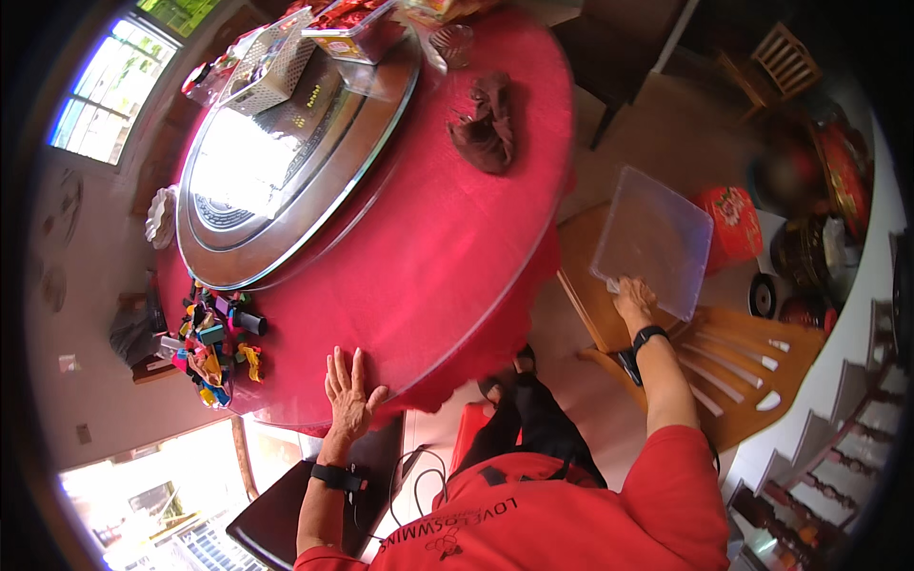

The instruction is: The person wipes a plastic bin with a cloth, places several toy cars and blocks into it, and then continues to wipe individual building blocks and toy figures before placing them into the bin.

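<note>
My left hand point(350, 394) lies flat with spread fingers on the edge of a round table with a red cloth point(428, 264). My right hand point(635, 300) grips the near edge of a clear plastic lid or shallow bin point(653, 239), held over the seat of a wooden chair point(593, 250); a small whitish thing, perhaps a cloth, shows at my fingers. Left of my left hand, a pile of small colourful toys point(211, 342) sits at the table's edge. A crumpled dark brown cloth point(485, 125) rests on the far right part of the table.
A brown turntable point(285, 207) carries a white perforated basket point(275, 64) and a clear box of red packets point(353, 32). A red floral container point(730, 225) stands beyond the lid. A chair's slatted back point(757, 367) is at my right, a dark chair point(314, 492) at lower left.
</note>
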Available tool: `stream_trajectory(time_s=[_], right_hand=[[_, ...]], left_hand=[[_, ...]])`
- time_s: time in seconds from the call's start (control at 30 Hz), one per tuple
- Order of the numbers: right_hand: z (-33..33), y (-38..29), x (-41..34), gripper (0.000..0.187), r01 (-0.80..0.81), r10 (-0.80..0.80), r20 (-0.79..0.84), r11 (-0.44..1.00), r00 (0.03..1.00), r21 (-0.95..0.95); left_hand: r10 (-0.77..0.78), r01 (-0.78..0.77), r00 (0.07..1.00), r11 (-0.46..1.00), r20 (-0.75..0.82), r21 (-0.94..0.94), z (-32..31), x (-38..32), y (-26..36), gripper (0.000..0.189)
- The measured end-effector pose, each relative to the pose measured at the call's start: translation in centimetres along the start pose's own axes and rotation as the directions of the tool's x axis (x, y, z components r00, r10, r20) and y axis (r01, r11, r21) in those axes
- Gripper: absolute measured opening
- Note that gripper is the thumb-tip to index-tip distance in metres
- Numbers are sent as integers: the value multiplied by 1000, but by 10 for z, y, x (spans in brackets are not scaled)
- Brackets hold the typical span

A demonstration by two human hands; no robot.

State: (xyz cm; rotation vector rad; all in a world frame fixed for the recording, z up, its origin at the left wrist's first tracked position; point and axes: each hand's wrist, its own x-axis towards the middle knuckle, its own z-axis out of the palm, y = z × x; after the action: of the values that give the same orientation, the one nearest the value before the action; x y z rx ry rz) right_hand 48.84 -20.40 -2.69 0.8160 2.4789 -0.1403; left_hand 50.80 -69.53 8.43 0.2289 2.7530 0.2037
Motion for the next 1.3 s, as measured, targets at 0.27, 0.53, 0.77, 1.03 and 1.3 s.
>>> stream_trajectory(time_s=[0.27, 0.53, 0.77, 1.03, 1.3], right_hand=[[53, 16, 41, 23, 125, -149, -189, 983, 971, -132], [97, 46, 54, 23, 461, -398, -407, 885, 822, 66], [74, 3, -7, 15, 436, -497, -180, 851, 849, -294], [86, 20, -7, 19, 706, -736, -131, 675, 664, -214], [16, 8, -18, 25, 548, -582, -48, 787, 812, -284]], left_hand=[[-40, 34, 997, 996, 71, 84, -11, -1, 5, 78], [12, -13, 1000, 992, 11, 127, -2, 1, 1, 79], [-17, 15, 1000, 997, 18, 78, -10, 2, 15, 77], [-2, 5, 998, 999, -56, 53, -8, 4, 12, 76], [-5, 7, 973, 1000, -229, 6, 14, 3, 14, 72]])
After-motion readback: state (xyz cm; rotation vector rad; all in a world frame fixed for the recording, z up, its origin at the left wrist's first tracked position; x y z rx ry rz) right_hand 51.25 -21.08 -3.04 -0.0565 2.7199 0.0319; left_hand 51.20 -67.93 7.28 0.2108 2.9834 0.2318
